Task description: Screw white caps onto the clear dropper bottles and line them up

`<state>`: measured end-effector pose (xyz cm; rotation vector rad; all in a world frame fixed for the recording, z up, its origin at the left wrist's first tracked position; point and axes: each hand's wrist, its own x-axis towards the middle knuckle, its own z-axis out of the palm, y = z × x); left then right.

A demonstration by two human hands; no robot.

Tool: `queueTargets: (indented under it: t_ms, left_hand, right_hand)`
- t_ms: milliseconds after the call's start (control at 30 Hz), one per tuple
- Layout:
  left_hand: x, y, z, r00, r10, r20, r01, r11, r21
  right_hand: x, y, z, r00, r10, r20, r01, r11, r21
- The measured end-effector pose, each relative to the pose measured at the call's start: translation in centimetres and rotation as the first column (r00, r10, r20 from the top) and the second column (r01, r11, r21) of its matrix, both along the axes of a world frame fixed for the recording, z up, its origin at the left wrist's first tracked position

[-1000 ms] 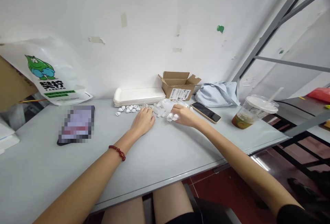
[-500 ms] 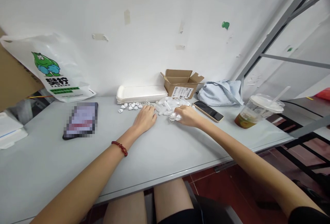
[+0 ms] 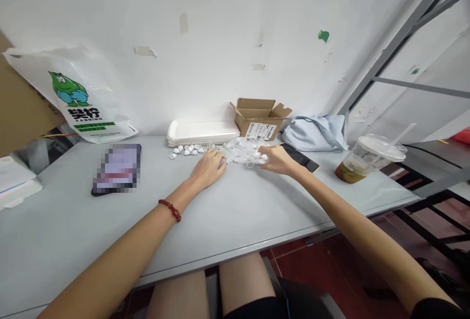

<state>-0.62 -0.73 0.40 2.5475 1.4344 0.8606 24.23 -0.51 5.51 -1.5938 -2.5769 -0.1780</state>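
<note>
Several white caps [image 3: 188, 150], some with thin loops, lie at the back of the grey table. Beside them is a heap of translucent plastic tubes [image 3: 240, 149]. My left hand [image 3: 207, 168] rests palm down at the near edge of the caps and tubes, fingers stretched forward; its fingertips partly hide what lies under them. At the right end of the heap, my right hand [image 3: 277, 160] is closed around a few white caps [image 3: 263, 157], and a thin loop hangs below them.
Behind the heap stand a stack of white trays [image 3: 201, 131] and an open cardboard box [image 3: 256, 119]. A phone [image 3: 301, 157], a pale blue cloth bag [image 3: 316, 133] and a drink cup [image 3: 363, 160] are to the right. Leftward are another phone [image 3: 116, 168] and a plastic bag [image 3: 79, 99].
My right hand has moved to the right with the caps in it, now covering part of the phone there. My left hand has stayed nearly where it was.
</note>
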Motion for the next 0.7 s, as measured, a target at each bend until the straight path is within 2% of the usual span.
queueTargets:
  t_ms: [167, 367, 433, 500, 533, 600, 633, 700]
  left_hand:
    - [0.0, 0.0, -0.1, 0.999, -0.043, -0.030, 0.044, 0.998, 0.038]
    - [-0.2, 0.0, 0.2, 0.997, 0.017, 0.070, -0.025, 0.993, 0.112]
    - [-0.1, -0.2, 0.4, 0.994, 0.036, 0.105, -0.050, 0.989, 0.141]
    - [-0.1, -0.4, 1.0, 0.989, 0.018, 0.149, -0.038, 0.991, 0.132]
    - [-0.2, -0.5, 1.4, 0.985, -0.010, 0.171, -0.007, 0.995, 0.102]
    - [-0.7, -0.7, 2.5, 0.973, -0.076, 0.219, 0.081, 0.997, -0.014]
    - [-1.1, -0.7, 3.2, 0.964, -0.095, 0.247, 0.120, 0.989, -0.089]
    - [-2.2, -0.8, 4.5, 0.949, -0.101, 0.298, 0.176, 0.955, -0.239]
  right_hand:
    - [-0.3, 0.3, 0.0, 0.999, 0.040, -0.002, -0.040, 0.998, -0.055]
    - [-0.5, 0.0, 0.4, 0.998, -0.018, 0.058, 0.022, 0.998, -0.064]
    - [-0.3, -0.3, 0.7, 0.999, -0.043, 0.006, 0.043, 0.998, -0.050]
    - [-0.5, -0.7, 1.1, 0.980, -0.066, -0.188, 0.058, 0.997, -0.049]
    - [-0.9, -0.9, 1.2, 0.939, -0.077, -0.334, 0.061, 0.996, -0.058]
    - [-2.5, -1.3, 1.3, 0.764, -0.103, -0.637, 0.053, 0.994, -0.097]
    - [-3.6, -1.4, 1.2, 0.658, -0.122, -0.743, 0.034, 0.991, -0.133]
    - [-6.3, -1.7, 0.5, 0.516, -0.163, -0.841, -0.082, 0.968, -0.238]
